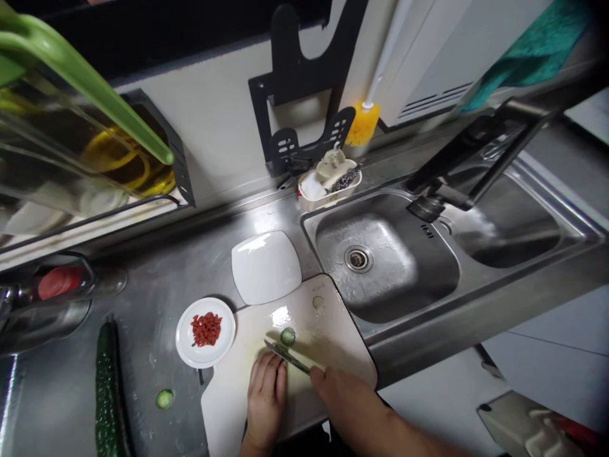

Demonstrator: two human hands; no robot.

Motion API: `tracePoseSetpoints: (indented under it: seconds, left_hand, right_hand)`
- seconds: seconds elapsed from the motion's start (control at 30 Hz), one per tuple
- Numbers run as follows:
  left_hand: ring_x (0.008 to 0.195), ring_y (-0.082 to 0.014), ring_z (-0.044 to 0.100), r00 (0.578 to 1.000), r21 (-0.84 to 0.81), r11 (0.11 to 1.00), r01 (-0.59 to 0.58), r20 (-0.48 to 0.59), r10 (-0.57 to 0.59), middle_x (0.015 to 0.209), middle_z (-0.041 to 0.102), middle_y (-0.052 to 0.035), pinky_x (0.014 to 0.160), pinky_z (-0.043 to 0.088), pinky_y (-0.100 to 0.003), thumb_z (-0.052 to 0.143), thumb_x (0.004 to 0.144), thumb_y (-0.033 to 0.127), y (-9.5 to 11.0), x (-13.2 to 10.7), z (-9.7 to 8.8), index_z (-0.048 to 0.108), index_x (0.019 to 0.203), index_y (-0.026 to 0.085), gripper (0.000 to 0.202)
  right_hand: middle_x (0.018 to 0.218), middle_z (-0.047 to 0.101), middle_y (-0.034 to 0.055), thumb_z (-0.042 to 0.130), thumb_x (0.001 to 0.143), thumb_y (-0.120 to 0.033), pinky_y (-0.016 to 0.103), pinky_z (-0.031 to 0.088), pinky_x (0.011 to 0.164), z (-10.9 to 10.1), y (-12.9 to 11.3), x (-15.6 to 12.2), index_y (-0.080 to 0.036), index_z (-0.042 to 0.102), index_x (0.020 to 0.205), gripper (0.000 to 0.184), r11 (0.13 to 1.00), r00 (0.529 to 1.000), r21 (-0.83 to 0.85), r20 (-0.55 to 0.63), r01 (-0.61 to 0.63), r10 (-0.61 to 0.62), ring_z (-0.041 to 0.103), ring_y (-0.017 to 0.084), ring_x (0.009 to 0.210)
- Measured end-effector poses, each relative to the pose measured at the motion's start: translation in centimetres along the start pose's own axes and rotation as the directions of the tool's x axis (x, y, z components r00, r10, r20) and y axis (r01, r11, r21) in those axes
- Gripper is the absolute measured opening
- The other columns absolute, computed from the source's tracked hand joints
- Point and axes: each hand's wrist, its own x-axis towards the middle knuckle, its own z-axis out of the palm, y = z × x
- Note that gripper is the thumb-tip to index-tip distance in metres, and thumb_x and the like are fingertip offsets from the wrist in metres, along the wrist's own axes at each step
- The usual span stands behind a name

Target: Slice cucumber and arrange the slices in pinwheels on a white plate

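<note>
I'm seeing the knife (294, 360) slanting over the middle of the cutting board (247, 327), its tip pointing toward the board's far left. My right hand (339, 395) is wrapping its fingers around the handle, which is the place to hold it; I'm judging the blade stiff, thin and fairly light. My left hand (266, 386) is lying beside the blade toward the board's near edge, fingers pressed together and bent; I cannot tell whether they are pinching anything underneath.

Just past the blade, a cucumber slice (288, 336) is lying flat. I'm expecting it to be light, wet, slippery and easily torn, so its rim is offering the best hold. A thinner slice (318, 303) is sitting near the board's far right corner, by the sink (404, 301).

A square plate (266, 270) is standing at the board's far edge, and a round plate (182, 339) is carrying red bits (206, 329) at its left. Farther left, a whole cucumber (106, 387) is lying on the counter (147, 279); I'm guessing it's firm and bumpy, best held around its middle.
</note>
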Motion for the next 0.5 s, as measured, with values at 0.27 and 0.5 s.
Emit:
tracePoseSetpoints:
  seconds: [0.27, 0.5]
  left_hand:
    - [0.103, -0.0197, 0.061, 1.0, -0.011, 1.0, 0.01, 0.013, -0.01, 0.103, 0.068, -0.007, 0.094, 0.048, -0.04, 0.046, 0.088, 0.016, 0.1, 0.2, 0.0, 0.06, 0.105, 0.016, 0.022]
    - [0.108, -0.0196, 0.058, 1.0, 0.002, 1.0, -0.021, 0.01, 0.021, 0.108, 0.067, -0.0065, 0.096, 0.047, -0.039, 0.046, 0.088, 0.015, -0.3, -0.1, 0.2, 0.06, 0.107, 0.017, 0.023]
  right_hand:
    - [0.069, 0.064, 0.0073, 0.046, 0.075, 0.001, 0.026, 0.043, 0.048, 1.5, 0.0, 1.1, -0.016, 0.06, 0.091, 0.027, 1.0, 0.997, -0.024, -0.079, 0.017, -0.018, 0.062, 0.02, 0.06]
    - [0.074, 0.064, 0.0062, 0.042, 0.079, -0.003, 0.024, 0.04, 0.054, 2.4, 0.2, 2.0, -0.016, 0.06, 0.096, 0.029, 1.0, 0.996, 0.026, -0.087, 0.013, -0.011, 0.06, 0.017, 0.064]
